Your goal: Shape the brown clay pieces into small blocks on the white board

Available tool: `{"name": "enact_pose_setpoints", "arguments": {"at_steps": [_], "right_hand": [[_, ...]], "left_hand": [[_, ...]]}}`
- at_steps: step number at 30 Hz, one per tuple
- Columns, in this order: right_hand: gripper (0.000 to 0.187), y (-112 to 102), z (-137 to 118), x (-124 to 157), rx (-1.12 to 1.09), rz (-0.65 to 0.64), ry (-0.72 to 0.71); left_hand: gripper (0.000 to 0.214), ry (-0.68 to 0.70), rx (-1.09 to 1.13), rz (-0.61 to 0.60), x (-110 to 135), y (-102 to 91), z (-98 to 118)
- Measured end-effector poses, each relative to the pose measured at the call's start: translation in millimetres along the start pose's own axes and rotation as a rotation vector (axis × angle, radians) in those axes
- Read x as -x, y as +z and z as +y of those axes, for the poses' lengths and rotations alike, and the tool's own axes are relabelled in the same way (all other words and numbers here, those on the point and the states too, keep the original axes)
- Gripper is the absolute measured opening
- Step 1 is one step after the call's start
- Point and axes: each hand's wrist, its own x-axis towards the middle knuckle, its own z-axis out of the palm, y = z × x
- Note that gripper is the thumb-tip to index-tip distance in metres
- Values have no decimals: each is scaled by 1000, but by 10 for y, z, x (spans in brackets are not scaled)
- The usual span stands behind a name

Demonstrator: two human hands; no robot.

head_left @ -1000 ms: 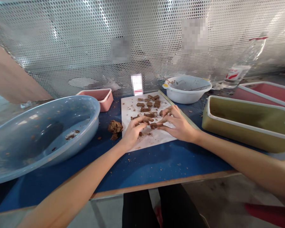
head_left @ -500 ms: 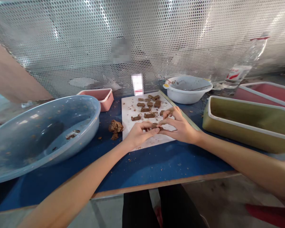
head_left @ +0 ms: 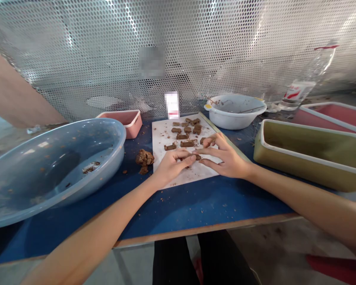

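Over the front part of a white sheet [head_left: 161, 168], my two hands meet at a small brown clay piece [head_left: 198, 157]. My left hand [head_left: 173, 165] is closed on its left end, thumb in front and fingers curled behind. The thumb and forefinger of my right hand [head_left: 225, 158] grip the other end. Fingers cover most of the piece. Behind the hands, several shaped clay pieces [head_left: 187, 144] lie in loose rows, some like small bars with thickened ends. A rough clay lump [head_left: 144, 157] rests on the blue table just left of the sheet.
A large blue basin [head_left: 106, 178] stands at left, a pink tub [head_left: 134, 126] behind it. On the right are a white basin [head_left: 230, 121], an olive planter box [head_left: 308, 162], another pink box [head_left: 329, 114] and a plastic bottle [head_left: 299, 91]. Perforated metal sheeting [head_left: 106, 51] closes the back.
Both hands stay over the sheet at the clay piece. The fingers have shifted slightly around it, with the left thumb drawn back a little to the left.
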Motion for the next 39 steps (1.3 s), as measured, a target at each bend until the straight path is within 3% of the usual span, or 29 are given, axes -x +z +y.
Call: {"name": "enact_pose_setpoints", "arguments": {"at_steps": [10,18,27,39], "right_hand": [[20,30,-34,-8,38,61,-12],[37,-33,-20,6,-4,-45,-54],[28,-11,-48,-16,16,51,-93],[20,5,-89,-22,-45,78,-13]], "left_hand": [[30,-38,63,-32,14,33,-38],[34,-113,130,-53,12,25,69],[29,-145,195,-75,7,22,62],[39,-164,206,-72,0,43,0]]}}
